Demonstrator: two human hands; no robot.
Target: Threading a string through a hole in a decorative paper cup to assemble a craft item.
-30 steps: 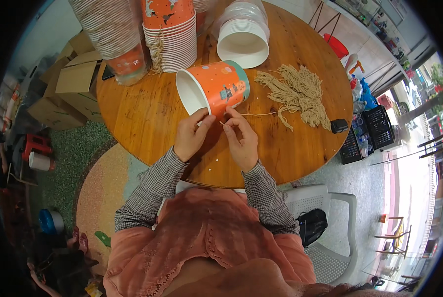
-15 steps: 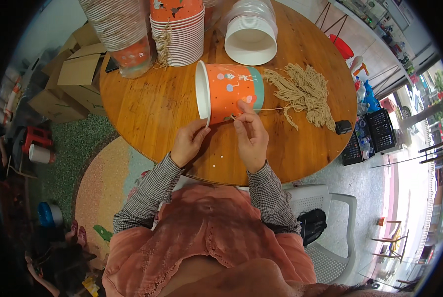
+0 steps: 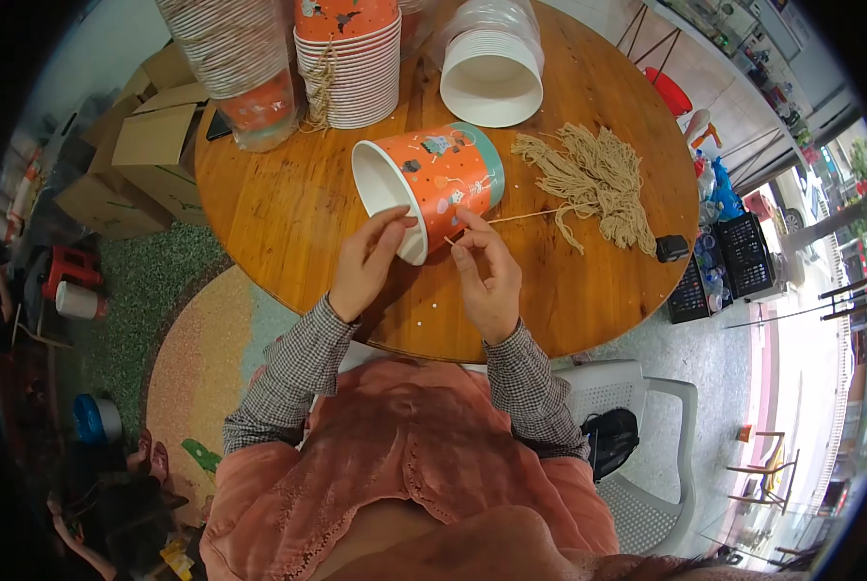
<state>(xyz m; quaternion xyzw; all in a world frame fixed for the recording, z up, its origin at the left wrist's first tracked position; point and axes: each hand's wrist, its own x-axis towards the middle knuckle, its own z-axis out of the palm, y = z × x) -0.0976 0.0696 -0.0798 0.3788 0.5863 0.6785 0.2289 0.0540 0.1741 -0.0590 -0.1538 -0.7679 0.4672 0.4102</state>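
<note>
An orange paper bucket with printed figures, a white rim and a green base band lies on its side on the round wooden table. Its mouth faces left and slightly toward me. My left hand grips the near part of the rim, thumb and fingers closed around it. My right hand is beside the bucket's near side, pinching the short end of a tan string between thumb and fingertip. From there the string runs right to a loose heap of tan string.
Behind the bucket stand a stack of orange buckets, a plastic-wrapped stack and a white stack lying down. A small black object sits at the right table edge. A grey chair stands right, cardboard boxes left.
The bucket has rolled and swung, so its mouth turns more toward me and a different print shows. My left fingers have shifted up along the rim; my right hand keeps its pinch on the string.
</note>
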